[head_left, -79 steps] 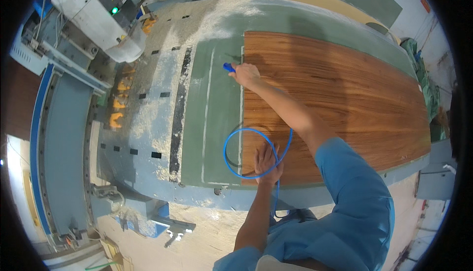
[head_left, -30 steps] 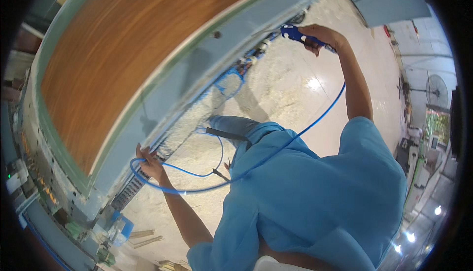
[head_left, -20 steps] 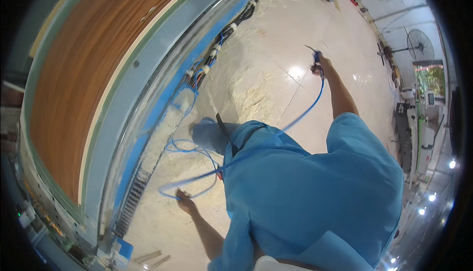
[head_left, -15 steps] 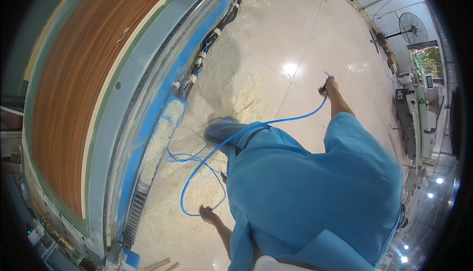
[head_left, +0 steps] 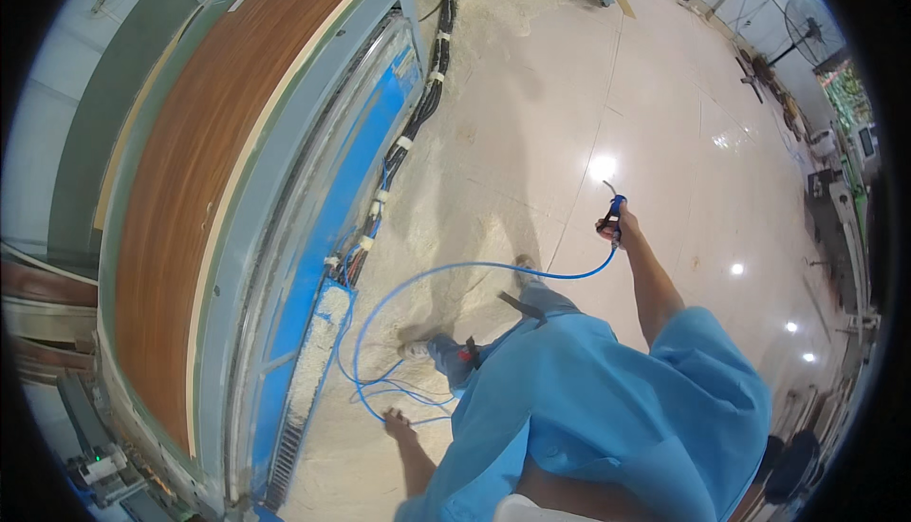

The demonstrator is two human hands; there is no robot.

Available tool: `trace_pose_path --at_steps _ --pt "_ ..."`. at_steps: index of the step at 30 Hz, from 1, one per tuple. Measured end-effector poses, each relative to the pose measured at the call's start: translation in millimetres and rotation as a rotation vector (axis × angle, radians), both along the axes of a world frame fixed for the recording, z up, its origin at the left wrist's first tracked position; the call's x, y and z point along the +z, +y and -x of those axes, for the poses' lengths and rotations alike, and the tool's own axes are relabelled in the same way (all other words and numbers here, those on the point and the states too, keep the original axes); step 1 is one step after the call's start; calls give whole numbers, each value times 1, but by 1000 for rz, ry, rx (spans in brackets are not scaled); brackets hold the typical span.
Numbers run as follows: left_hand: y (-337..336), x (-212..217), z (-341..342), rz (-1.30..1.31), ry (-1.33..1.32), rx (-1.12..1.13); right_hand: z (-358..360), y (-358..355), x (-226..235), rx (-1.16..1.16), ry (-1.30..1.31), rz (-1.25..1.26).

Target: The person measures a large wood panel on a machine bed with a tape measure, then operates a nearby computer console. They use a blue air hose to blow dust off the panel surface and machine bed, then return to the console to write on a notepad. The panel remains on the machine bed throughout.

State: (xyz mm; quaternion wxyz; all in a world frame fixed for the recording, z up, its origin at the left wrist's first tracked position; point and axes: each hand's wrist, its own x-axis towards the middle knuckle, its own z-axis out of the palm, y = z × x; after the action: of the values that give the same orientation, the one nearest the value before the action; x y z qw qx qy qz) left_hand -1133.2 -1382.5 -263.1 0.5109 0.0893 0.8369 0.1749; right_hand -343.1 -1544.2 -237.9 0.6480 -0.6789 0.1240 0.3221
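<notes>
My right hand point(head_left: 624, 224) is reaching out at three o'clock, its fingers wrapping around the blue air gun point(head_left: 619, 203), whose thin nozzle is pointing toward eleven; from its base the blue hose point(head_left: 455, 265) is arcing across the middle and dropping toward seven; my left hand point(head_left: 399, 424) is hanging between six and seven, its bent fingers meeting the hose, though I am not making out whether they are gripping it; at nine the wood-grain panel point(head_left: 209, 199) is lying on the machine bed point(head_left: 288, 142); at eleven a cable bundle point(head_left: 426, 107) is running beside it along the floor point(head_left: 560, 66).
</notes>
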Motion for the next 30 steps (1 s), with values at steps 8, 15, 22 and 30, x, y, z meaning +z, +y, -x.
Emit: trace_pose_path --at_steps 8,15,22,30 --pt "108 66 -264 -463 -74 -432 -75 74 41 499 49 111" --pt "141 62 -375 -343 -14 -563 -149 230 108 339 12 -265" --pt "229 25 -432 -303 92 -62 -266 383 168 455 -138 -309" --pt "422 74 -548 -742 163 -294 -355 500 205 1180 -201 -122"
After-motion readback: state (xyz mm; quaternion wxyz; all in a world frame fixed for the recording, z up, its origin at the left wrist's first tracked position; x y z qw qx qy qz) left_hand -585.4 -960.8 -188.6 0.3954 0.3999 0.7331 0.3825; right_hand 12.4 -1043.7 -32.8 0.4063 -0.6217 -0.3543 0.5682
